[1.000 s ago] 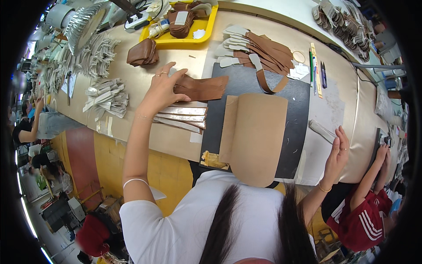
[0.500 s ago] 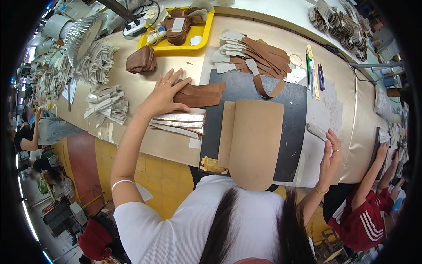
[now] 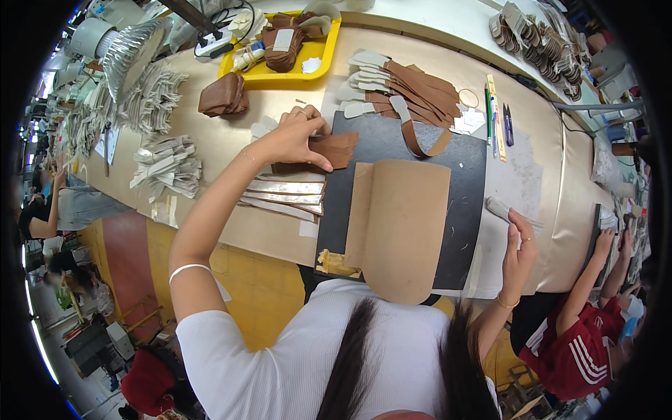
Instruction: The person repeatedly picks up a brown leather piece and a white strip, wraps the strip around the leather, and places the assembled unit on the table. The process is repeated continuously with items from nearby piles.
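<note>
Over a small stack of brown leather strips [image 3: 334, 148] my left hand [image 3: 290, 140] arches, thumb at the near edge and fingers curled at the far edge, gripping it. Just below lie several pale-backed strips [image 3: 283, 194], fanned out. On the right, my right hand [image 3: 518, 245] is half curled with its fingers apart. Its fingertips are beside a slim greyish, whitish tool [image 3: 498, 208] whose kind I cannot make out; I see no hold on it. Between my hands a folded tan sheet [image 3: 409, 224] lies on a black board [image 3: 467, 189] and hangs over the near edge.
Brown straps with pale ends [image 3: 420, 87] lie behind the board, one strap curling over it. Pens and a ruler [image 3: 494, 115] lie beside snips [image 3: 508, 126]. A yellow tray [image 3: 318, 74], a brown leather bundle [image 3: 224, 95] and pale strip piles [image 3: 168, 166] stand left. A co-worker's arm [image 3: 584, 273] is at far right.
My left hand has gone from spread flat to curled around the strips, moving slightly right. My right hand has dropped a little, its fingers more bent, near the greyish tool.
</note>
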Motion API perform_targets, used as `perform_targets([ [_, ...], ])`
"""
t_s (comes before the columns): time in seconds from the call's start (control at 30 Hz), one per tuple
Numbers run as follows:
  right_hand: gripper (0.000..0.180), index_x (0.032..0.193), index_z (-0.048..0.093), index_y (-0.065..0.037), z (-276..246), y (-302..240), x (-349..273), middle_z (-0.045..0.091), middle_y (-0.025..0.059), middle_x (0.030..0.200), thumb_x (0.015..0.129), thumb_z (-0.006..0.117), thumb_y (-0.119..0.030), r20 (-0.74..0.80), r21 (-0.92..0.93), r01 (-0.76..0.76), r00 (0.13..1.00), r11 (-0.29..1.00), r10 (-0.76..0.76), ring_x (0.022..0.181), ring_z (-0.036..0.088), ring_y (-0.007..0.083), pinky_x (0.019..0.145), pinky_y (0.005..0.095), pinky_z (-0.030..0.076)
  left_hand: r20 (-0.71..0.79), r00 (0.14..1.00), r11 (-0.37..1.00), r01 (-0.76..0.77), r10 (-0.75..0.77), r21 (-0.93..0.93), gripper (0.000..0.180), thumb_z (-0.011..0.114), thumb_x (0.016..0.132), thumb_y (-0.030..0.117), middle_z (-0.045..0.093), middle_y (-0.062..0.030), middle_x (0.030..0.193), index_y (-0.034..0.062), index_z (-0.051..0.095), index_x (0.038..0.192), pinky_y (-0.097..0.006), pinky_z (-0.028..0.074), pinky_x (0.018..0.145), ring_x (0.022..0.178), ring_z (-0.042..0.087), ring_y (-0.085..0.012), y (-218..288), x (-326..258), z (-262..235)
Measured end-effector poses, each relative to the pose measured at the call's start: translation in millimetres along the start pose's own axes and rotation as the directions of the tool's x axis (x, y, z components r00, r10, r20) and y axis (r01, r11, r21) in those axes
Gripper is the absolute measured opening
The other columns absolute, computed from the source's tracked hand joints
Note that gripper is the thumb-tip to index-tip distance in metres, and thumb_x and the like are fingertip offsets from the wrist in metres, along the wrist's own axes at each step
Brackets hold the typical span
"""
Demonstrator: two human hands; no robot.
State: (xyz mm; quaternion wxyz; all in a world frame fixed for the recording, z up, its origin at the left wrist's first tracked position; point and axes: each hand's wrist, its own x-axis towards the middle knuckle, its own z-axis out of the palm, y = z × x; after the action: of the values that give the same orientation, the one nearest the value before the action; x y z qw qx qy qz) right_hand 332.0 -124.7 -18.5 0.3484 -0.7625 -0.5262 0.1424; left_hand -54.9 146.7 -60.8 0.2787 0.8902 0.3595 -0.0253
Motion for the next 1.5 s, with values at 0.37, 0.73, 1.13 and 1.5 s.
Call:
perform_targets([
  [0.37,0.022,0.107,0.064,0.002,-1,-1,-2,0.066,0.0133,0.109,0.095,0.053,-0.013,0.003,-0.017,-0.031,1.000,0.999,0.031,0.104,0.061,0.0248,0.093,0.0321,0.044,0.127,0.987,0.963,-0.130,0.102,0.238,0.051,0.083,0.057,0.040,0.054,-0.0101,0.101,0.0013,0.063,0.084,-0.038,0.036,0.086,0.102,0.045,-0.0286,-20,32,-35],
  [0.73,0.023,0.107,0.063,0.003,-7,10,-10,0.066,0.0133,0.109,0.096,0.052,-0.014,-0.001,-0.026,-0.087,0.996,0.996,0.087,0.101,0.061,0.0245,0.091,0.0317,0.045,0.200,0.964,0.883,-0.245,0.177,0.400,0.059,0.082,0.060,0.032,0.053,-0.0088,0.112,0.0105,0.061,0.111,-0.041,0.038,0.090,0.111,0.048,-0.0292,1,67,-59],
  [1.13,0.016,0.102,0.065,-0.001,-4,-2,15,0.066,0.0098,0.102,0.093,0.056,-0.011,-0.061,-0.079,-0.015,0.998,0.997,0.010,0.095,0.062,0.0227,0.081,0.0281,0.046,-0.370,0.825,0.885,0.465,-0.426,0.017,0.036,0.075,0.075,0.020,0.058,-0.0127,0.076,0.0032,0.053,0.098,-0.037,0.045,0.065,0.075,0.059,-0.0283,-5,-63,-14],
  [1.5,0.034,0.079,0.066,0.000,129,-80,148,0.063,0.0142,0.086,0.085,0.066,-0.033,0.408,-0.228,0.491,0.832,0.841,-0.375,0.081,0.058,0.0313,0.073,0.0420,0.043,-0.401,0.769,0.865,0.410,-0.498,-0.289,0.030,0.081,0.068,0.022,0.054,-0.0086,0.069,0.0010,0.063,0.081,-0.033,0.044,0.061,0.064,0.052,-0.0207,-77,-65,8],
])
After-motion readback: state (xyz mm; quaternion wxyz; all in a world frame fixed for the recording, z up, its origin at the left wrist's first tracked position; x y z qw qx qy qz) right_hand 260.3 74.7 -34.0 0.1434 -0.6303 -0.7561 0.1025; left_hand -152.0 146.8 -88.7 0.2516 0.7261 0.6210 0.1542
